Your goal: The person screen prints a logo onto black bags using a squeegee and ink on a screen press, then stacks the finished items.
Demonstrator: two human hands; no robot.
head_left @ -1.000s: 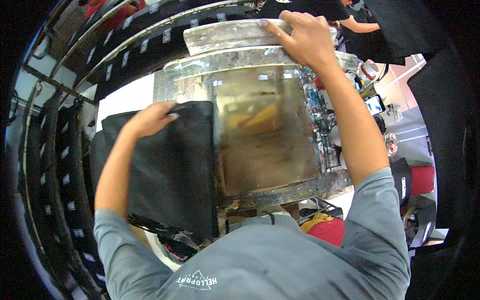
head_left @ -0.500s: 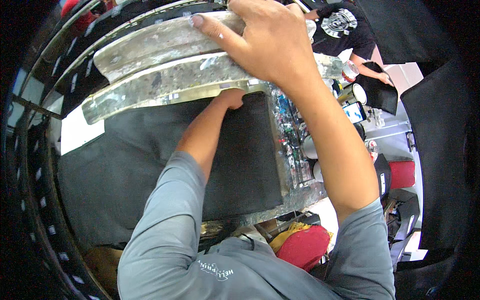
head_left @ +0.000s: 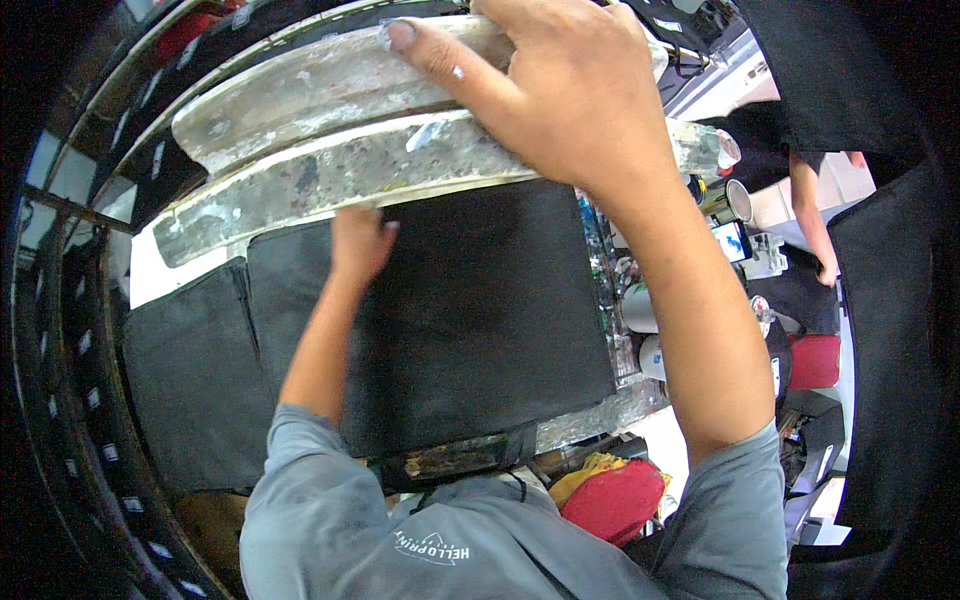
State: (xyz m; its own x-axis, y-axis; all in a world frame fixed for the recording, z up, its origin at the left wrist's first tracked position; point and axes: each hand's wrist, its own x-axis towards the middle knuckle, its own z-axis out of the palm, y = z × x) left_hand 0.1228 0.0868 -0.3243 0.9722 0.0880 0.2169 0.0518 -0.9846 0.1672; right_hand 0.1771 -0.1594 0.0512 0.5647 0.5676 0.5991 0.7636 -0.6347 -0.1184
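Observation:
My right hand (head_left: pixel 575 95) grips a raised, paint-spattered grey frame (head_left: pixel 310 165) whose two long bars cross the far side. Its thumb lies along the near face; the other fingertips are out of sight over the far side. Under the frame, my left hand (head_left: pixel 362 240) is at the far part of a black cloth piece (head_left: pixel 480 310) laid flat on the work table. That hand is smeared by motion, so its grip on the cloth is unclear. Another black cloth piece (head_left: pixel 190 370) lies to the left, partly beneath the first.
Along the table's ink-stained right edge (head_left: pixel 605 260) stand a can (head_left: pixel 735 200), white tubs (head_left: pixel 640 308) and a phone (head_left: pixel 732 240). A co-worker's arm (head_left: pixel 808 205) reaches in at the far right. A dark rack (head_left: pixel 70 210) curves along the left. A red cushion-like thing (head_left: pixel 615 500) is near my body.
My left hand has moved left along the cloth's far edge. A distinct left edge of the upper cloth now shows. My right hand still grips the frame. The co-worker's arm has shifted; the view has moved too.

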